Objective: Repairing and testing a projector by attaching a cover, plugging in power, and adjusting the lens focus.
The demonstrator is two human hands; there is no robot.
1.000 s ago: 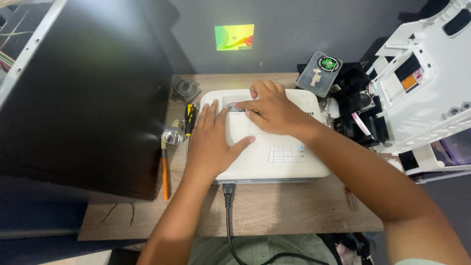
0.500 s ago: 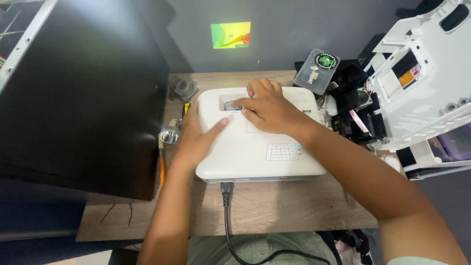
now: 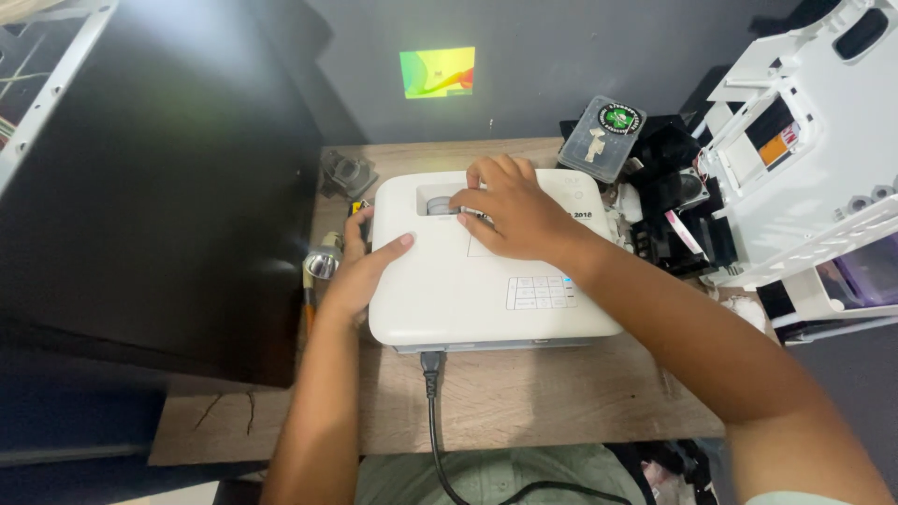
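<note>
A white projector (image 3: 468, 290) sits on a wooden table (image 3: 524, 393), with a black power cable (image 3: 433, 411) plugged into its near side. My right hand (image 3: 510, 210) lies on the projector's top, fingertips at the recessed lens-ring area near the far edge. My left hand (image 3: 360, 271) grips the projector's left side, thumb on top and fingers down the edge. A small bright picture (image 3: 437, 72) is projected on the grey wall beyond.
A big black panel (image 3: 159, 187) stands at the left. White plastic housing parts (image 3: 804, 159) and black components (image 3: 669, 206) crowd the right. A clear lidded box (image 3: 603, 136) lies behind the projector. A lamp reflector (image 3: 324, 264) and small parts lie to its left.
My left hand has slid off the projector's top to its left edge. My right hand stays at the lens recess. The view has shifted slightly.
</note>
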